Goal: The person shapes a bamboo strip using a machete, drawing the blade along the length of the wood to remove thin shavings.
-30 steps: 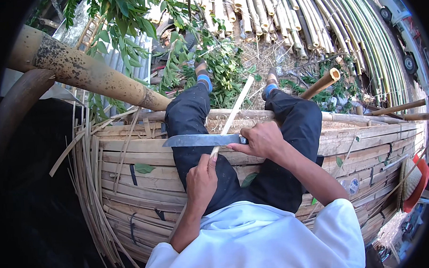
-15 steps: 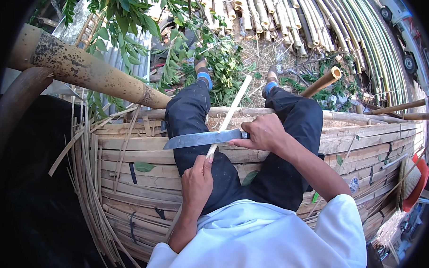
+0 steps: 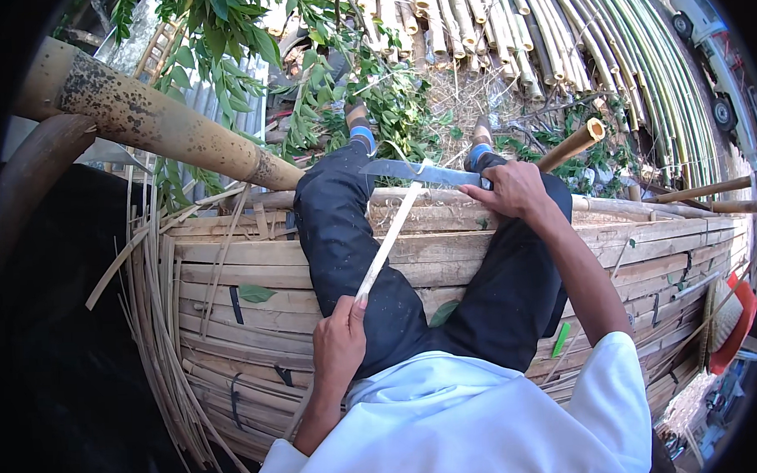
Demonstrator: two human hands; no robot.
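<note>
My left hand (image 3: 339,338) is closed around the lower end of a pale bamboo strip (image 3: 389,243), which slants up and away over my left thigh. In my right hand (image 3: 514,188) is the handle of a large knife (image 3: 430,174), its long blade pointing left. The blade lies across the far tip of the strip, beyond my knees. A thin curled shaving (image 3: 422,165) shows at the blade there. Most of the knife handle is hidden by my fingers.
I sit on a stack of split bamboo slats (image 3: 248,320). Thin strips (image 3: 152,328) hang at its left. A thick bamboo pole (image 3: 166,119) rises at the left, and a cut pole end (image 3: 592,131) juts up at the right. Leafy branches (image 3: 391,111) and bamboo poles (image 3: 588,37) lie ahead.
The knife has slid away from me, from the strip's lower part to its far tip, and a shaving has curled up. My left hand has shifted slightly toward me with the strip.
</note>
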